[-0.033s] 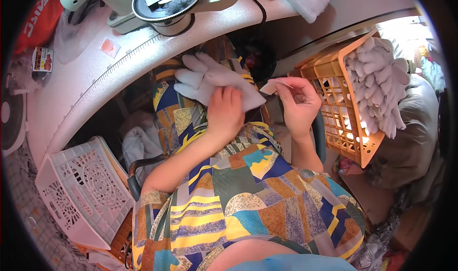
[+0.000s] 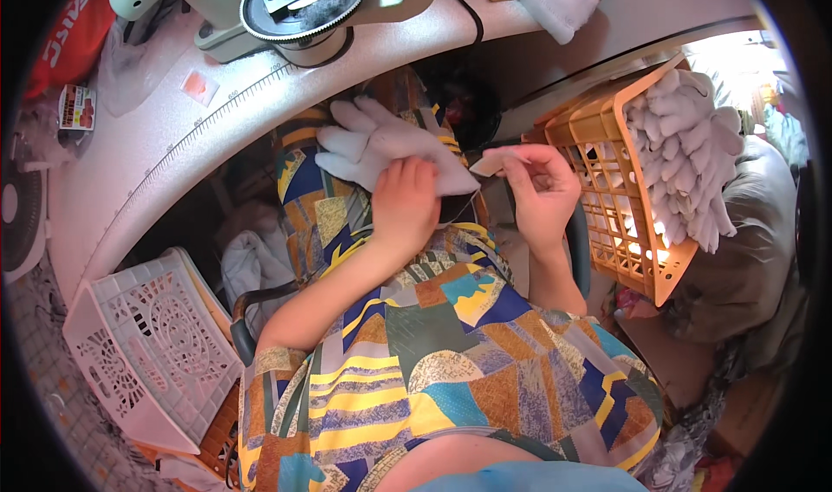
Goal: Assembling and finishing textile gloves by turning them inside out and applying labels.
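Observation:
A white fluffy glove [image 2: 360,141] lies across my lap, its fingers pointing to the upper left. My left hand [image 2: 406,202] rests over its lower edge with the fingers curled around the fabric. Just right of the cuff, my right hand [image 2: 544,184] pinches a small flat pale tag [image 2: 492,162] between thumb and fingertips. That tag sits close to the cuff corner; whether they touch I cannot tell. A thin thread [image 2: 473,201] hangs below the cuff.
An orange basket [image 2: 633,171] of white gloves [image 2: 685,145] stands tilted at my right. On the left is a white plastic basket [image 2: 165,345]. Ahead, a sewing machine with a round toothed plate [image 2: 303,24] stands on the curved white table [image 2: 165,136]. White fabric [image 2: 550,2] lies at the back.
The pale tag has shifted slightly left and down and turned its flat side more into view. The cuff corner has moved a little, and a thread now shows below it.

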Available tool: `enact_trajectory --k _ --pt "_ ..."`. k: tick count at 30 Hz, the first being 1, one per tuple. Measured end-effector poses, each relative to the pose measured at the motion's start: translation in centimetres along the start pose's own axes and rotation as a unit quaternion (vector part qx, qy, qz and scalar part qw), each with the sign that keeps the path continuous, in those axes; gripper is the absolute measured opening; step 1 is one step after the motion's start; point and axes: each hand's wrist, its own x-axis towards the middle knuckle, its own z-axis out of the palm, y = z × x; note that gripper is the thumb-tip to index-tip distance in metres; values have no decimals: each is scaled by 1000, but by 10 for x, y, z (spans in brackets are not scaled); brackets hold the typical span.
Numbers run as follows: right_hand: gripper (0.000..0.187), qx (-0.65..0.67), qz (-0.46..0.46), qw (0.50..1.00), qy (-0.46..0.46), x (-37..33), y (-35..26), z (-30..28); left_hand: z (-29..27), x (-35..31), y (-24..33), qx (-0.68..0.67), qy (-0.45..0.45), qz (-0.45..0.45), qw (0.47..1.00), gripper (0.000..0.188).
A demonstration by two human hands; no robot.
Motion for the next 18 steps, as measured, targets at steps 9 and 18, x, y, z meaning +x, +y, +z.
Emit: enact_trajectory --k 9,18 --pt "16 -219 -278 906 -233 26 -26 51 -111 52 2 13 62 -8 998 25" --pt "13 -196 -268 933 -137 64 -39 84 -115 37 -14 -178 122 -95 972 22"
